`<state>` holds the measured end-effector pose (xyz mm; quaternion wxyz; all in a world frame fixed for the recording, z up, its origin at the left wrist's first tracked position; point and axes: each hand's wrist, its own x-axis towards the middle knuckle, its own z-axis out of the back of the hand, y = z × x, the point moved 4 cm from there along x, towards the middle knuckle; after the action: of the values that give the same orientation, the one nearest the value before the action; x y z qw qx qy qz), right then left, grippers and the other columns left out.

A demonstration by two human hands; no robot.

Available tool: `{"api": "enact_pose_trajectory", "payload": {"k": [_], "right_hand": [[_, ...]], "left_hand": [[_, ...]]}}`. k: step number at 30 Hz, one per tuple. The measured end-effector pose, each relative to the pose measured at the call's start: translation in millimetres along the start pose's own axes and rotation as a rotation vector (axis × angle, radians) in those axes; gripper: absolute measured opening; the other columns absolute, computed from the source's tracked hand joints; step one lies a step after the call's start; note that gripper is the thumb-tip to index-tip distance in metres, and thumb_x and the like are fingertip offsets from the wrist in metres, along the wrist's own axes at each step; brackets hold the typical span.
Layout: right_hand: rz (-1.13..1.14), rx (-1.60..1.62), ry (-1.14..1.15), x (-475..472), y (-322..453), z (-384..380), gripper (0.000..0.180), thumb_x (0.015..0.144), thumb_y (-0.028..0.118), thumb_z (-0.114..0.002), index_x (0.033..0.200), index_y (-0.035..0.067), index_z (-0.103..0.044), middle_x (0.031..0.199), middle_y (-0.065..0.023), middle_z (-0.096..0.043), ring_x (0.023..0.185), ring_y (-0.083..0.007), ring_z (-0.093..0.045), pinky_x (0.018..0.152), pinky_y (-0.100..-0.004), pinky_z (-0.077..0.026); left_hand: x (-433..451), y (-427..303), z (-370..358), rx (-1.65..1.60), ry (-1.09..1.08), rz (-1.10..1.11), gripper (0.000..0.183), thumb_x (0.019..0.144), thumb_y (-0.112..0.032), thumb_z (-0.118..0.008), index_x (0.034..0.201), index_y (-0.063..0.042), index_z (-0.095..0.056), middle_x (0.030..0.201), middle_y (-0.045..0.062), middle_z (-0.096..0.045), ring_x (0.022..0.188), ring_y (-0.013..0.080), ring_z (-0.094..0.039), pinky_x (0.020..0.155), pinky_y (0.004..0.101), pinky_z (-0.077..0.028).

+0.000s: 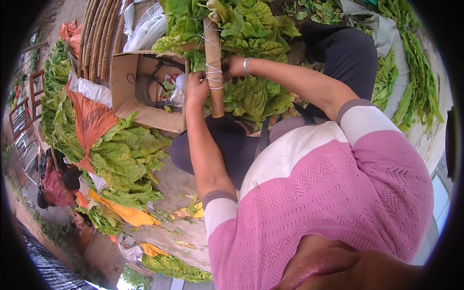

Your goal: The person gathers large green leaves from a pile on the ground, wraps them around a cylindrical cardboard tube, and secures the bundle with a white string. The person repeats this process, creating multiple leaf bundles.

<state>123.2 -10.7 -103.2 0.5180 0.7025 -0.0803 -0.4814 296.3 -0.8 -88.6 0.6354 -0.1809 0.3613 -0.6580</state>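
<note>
A round wooden pole [213,47] stretches away from my lap, with thin white string [214,72] wound around it. Large green-yellow leaves [259,21], which look like tobacco leaves, lie along both sides of its far part. My left hand [197,87] has its fingers curled against the left side of the pole, by the string windings. On the opposite side, my right hand [235,68], with a metal bangle [246,66] at the wrist, is close against the pole. Its fingertips are partly hidden, and whether they pinch string or a leaf stem cannot be seen.
An open cardboard box [125,81] holding dark straps and white string stands left of my left hand. Beyond it lie several wooden poles [98,40]. Leaf heaps [119,156] with an orange sack [87,119] spread leftward. Another person [58,185] is at far left.
</note>
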Motion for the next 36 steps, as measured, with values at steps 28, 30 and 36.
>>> {"api": "enact_pose_trajectory", "payload": {"k": [28, 30, 36], "right_hand": [[0.078, 0.886, -0.455, -253, 29, 88, 0.019, 0.069, 0.016, -0.070, 0.080, 0.006, -0.058, 0.068, -0.0068, -0.060, 0.055, -0.0169, -0.059, 0.047, -0.0307, -0.048], [-0.117, 0.794, -0.525, -314, 35, 117, 0.019, 0.069, 0.014, -0.068, 0.079, 0.006, -0.054, 0.065, -0.0052, -0.057, 0.052, -0.0165, -0.056, 0.046, -0.0309, -0.048], [-0.224, 0.690, -0.749, -361, -35, 185, 0.033, 0.065, 0.011, -0.074, 0.086, 0.005, -0.050, 0.071, -0.0036, -0.055, 0.053, -0.0153, -0.053, 0.046, -0.0332, -0.048]], "left_hand": [[-98, -347, 7, -0.251, 0.278, -0.739, 0.047, 0.077, -0.002, -0.055, 0.123, -0.004, -0.045, 0.091, 0.018, -0.062, 0.069, 0.0198, -0.060, 0.065, 0.0297, -0.047], [-56, -356, 38, -0.392, 0.153, -0.785, 0.043, 0.078, -0.002, -0.059, 0.120, -0.001, -0.049, 0.104, 0.010, -0.060, 0.068, 0.0074, -0.054, 0.063, 0.0218, -0.045], [194, -298, 53, -0.269, -0.190, -0.594, 0.025, 0.084, -0.018, -0.053, 0.102, -0.001, -0.060, 0.095, 0.013, -0.061, 0.083, 0.0211, -0.059, 0.074, 0.0315, -0.045]]}}
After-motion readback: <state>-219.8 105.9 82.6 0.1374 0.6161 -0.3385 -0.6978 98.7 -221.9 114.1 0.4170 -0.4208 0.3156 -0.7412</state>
